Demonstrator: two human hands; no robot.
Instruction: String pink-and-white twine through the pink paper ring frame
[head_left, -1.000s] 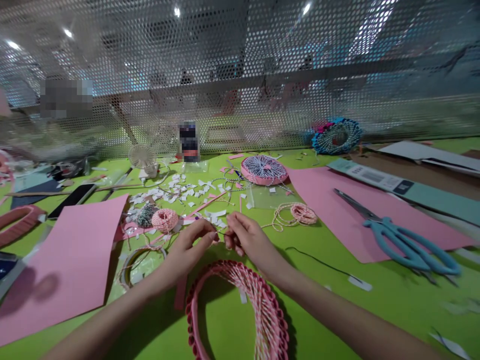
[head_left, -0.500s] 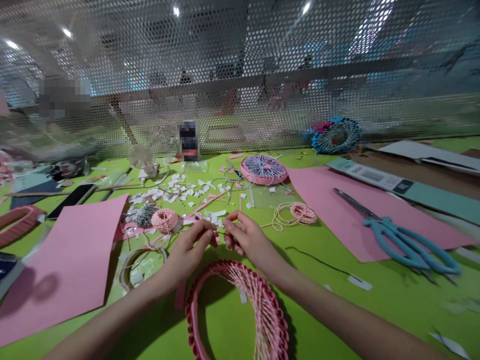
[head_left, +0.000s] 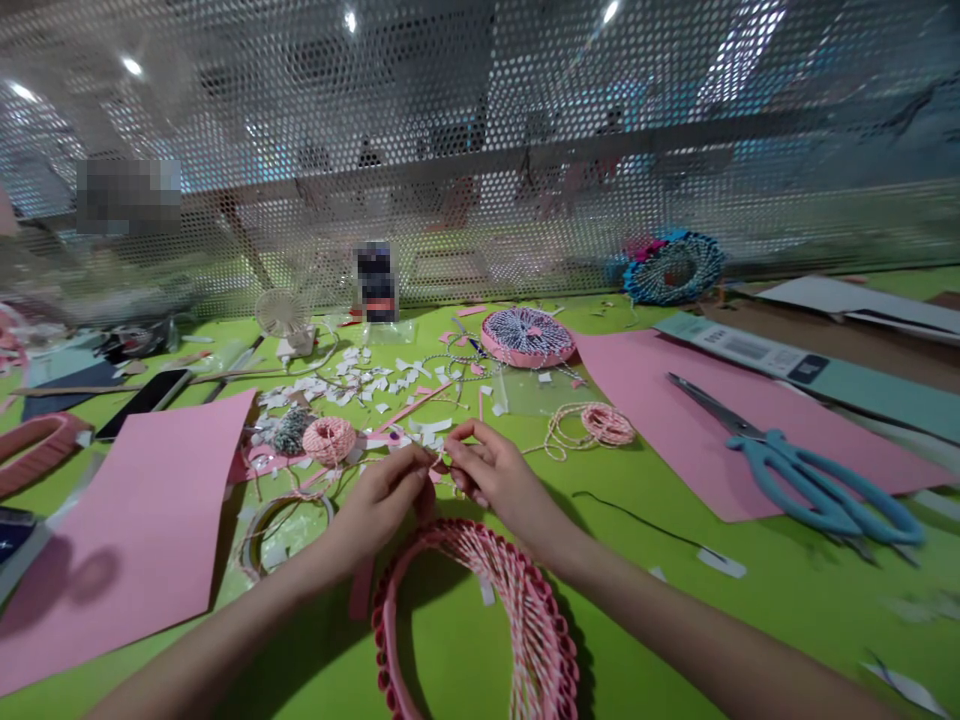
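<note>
Left hand (head_left: 379,500) and right hand (head_left: 496,472) had grips closed, pinching a thin strand (head_left: 439,464) between them, held above the green bench (head_left: 637,590). Pink woven ring (head_left: 544,630) lay just below the hands; pink twine ball (head_left: 328,441) sat near the left hand.

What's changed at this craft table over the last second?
The left hand and right hand have drawn slightly closer, their fingertips now meeting over the thin strand they were already pinching. Nothing was picked up or let go. The pink woven ring below them and the blue-handled scissors stayed where they were.
</note>
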